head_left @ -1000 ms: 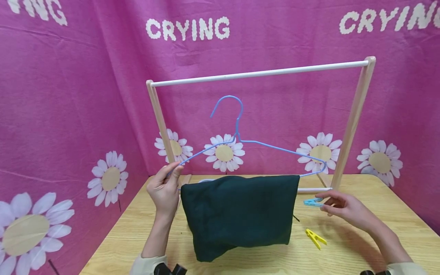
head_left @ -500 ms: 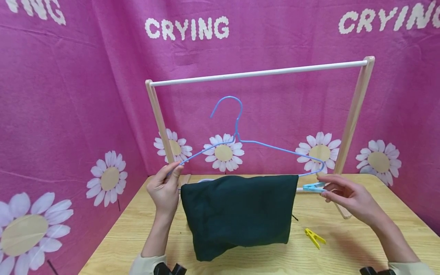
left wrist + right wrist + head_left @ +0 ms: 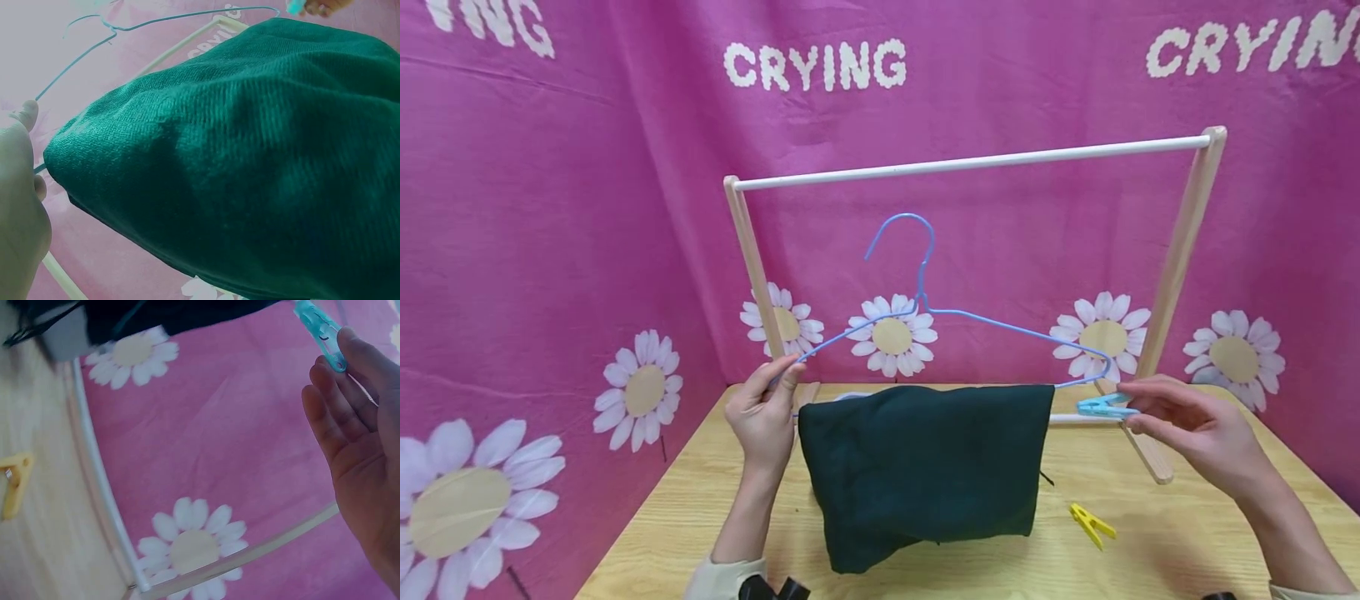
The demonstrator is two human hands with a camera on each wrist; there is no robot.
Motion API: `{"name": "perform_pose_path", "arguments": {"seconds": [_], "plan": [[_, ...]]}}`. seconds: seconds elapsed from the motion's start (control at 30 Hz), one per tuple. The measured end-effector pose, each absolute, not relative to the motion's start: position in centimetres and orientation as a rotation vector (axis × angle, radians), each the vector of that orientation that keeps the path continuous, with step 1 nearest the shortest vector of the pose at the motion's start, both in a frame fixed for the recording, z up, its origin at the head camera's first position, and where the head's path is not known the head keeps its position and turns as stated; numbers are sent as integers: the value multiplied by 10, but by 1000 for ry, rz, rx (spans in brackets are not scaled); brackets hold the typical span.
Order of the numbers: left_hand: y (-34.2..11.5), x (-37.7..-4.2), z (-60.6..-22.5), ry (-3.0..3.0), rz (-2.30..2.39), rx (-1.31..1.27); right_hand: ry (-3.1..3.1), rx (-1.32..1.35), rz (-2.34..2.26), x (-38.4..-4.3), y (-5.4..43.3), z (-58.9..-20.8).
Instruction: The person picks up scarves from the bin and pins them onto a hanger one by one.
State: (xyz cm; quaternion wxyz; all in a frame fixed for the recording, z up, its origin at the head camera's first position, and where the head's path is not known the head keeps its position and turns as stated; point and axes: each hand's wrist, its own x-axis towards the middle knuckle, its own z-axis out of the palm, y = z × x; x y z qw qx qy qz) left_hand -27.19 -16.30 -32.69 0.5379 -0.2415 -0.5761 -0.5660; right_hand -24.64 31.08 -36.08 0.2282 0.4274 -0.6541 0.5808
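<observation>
Plainly, we see the left hand (image 3: 762, 421) pinching the blue wire hanger (image 3: 922, 298) by its left shoulder, thumb and fingers closed together around the wire. We find the hanger upright in the middle of the scene, its hook curving over to the left, below the top bar of the rack and apart from it. Over its lower wire hangs a folded dark green cloth (image 3: 928, 475), and in the left wrist view we can follow a short length of that wire coming out at the cloth's left end. We notice that the cloth's bottom edge slopes, with its left corner lowest; whether it touches the table (image 3: 662, 517), we cannot tell.

On the right, we see the right hand (image 3: 1202, 429) pinching a light blue clothespin (image 3: 1103, 406) at its handle end between thumb and fingers. The clothespin's tip points left toward the cloth, just beside its right edge and apart from it, below the hanger's right corner. We cannot tell how far the clothespin is spread. Nearer us, a yellow clothespin (image 3: 1092, 525) lies on the table to the right of the cloth. Behind everything, we see the wooden rack (image 3: 1178, 242) and a pink backdrop (image 3: 1037, 83) with white daisies and lettering.
</observation>
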Motion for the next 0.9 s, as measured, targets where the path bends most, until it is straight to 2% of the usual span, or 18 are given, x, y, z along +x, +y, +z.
{"name": "perform_pose_path", "arguments": {"seconds": [0.4,0.67,0.9], "plan": [[-162,-271,-328,-1361,-1366,-570,-1559,1347,1409,-225,284,-316],[-161,-271,-329,-1366,-1366,-582,-1743,1209,820,-222,269,-282],[-162,-271,-328,-1361,-1364,-582,-1921,1244,557,-226,257,-260]]}}
